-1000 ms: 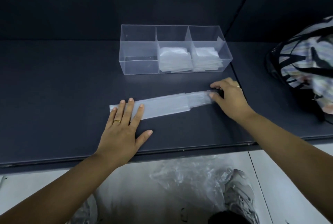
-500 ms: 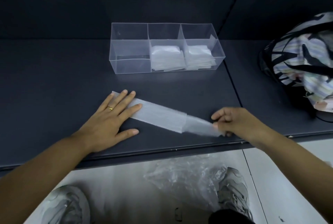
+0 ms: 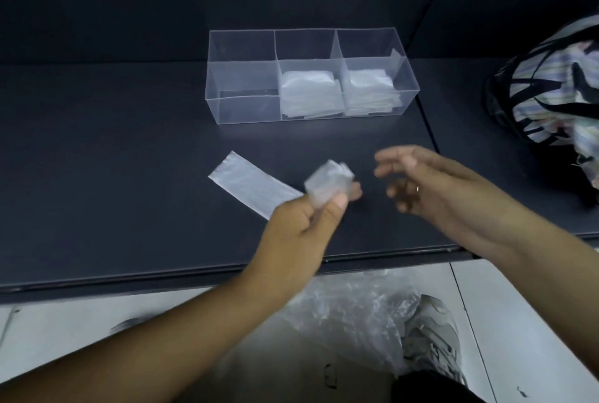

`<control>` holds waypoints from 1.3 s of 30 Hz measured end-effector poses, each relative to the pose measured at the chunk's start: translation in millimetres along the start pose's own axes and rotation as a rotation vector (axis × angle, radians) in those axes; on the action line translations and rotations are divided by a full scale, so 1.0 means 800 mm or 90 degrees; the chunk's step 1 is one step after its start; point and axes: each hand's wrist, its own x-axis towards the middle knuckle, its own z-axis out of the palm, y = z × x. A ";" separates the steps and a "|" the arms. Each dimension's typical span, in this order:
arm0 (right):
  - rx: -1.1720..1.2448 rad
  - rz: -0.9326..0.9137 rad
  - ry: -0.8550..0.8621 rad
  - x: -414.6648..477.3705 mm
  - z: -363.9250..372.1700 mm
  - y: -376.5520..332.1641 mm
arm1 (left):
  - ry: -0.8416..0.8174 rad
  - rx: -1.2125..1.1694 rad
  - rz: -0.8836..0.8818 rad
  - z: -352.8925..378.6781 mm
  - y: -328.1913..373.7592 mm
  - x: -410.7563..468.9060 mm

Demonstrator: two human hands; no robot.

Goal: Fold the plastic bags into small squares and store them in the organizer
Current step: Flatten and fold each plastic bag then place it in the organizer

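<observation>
- Plastic bag (image 3: 252, 185): a long narrow strip lying slantwise on the bench (image 3: 113, 175), in front of the organizer (image 3: 308, 31) and well apart from it.
- Change: half a second back your left hand (image 3: 304, 217) lay flat on the strip's far end. That end now lies free.
- Your left fingers (image 3: 338, 206) now pinch the near end, thumb on top. It is doubled over into a small wad (image 3: 327, 183) and raised off the bench.
- Right hand (image 3: 421, 182): it has let the bag go. Fingers loosely spread, blurred, holding nothing, just right of the wad.
- Reading: lengthwise folding looks done and the fold-up into a square has begun, with most of the strip still to go.
- Folded stacks sit in the middle compartment (image 3: 308, 94) and the right compartment (image 3: 369, 91).
</observation>
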 end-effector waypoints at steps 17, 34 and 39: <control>-0.320 0.014 -0.116 0.088 0.083 0.051 | 0.131 -0.351 -0.343 -0.100 -0.049 0.052; -0.099 -0.075 -0.149 0.069 0.113 0.059 | 0.054 -0.281 -0.161 -0.089 0.009 0.035; -0.237 -0.010 -0.098 0.047 0.096 0.082 | 0.078 -0.257 -0.270 -0.102 -0.027 0.038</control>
